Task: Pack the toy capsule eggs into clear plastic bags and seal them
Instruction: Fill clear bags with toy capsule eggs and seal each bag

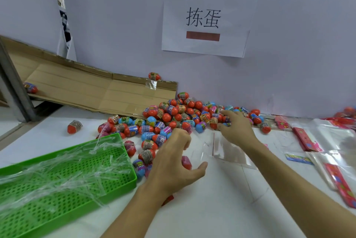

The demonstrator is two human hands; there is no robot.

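Head view, gathering step. Your right hand (pixel 238 128) reaches into the near edge of the egg pile (pixel 181 116), fingers spread wide over the eggs, with no firm hold visible. Your left hand (pixel 173 162), just in front of the pile, curls half-closed around a pink egg (pixel 186 161) (whether it truly grips it you cannot tell). A clear bag (pixel 227 149) lies flat between both hands, in front of the pile, apparently unfilled. Next, judged from this: close on eggs, open the bag mouth, drop them in.
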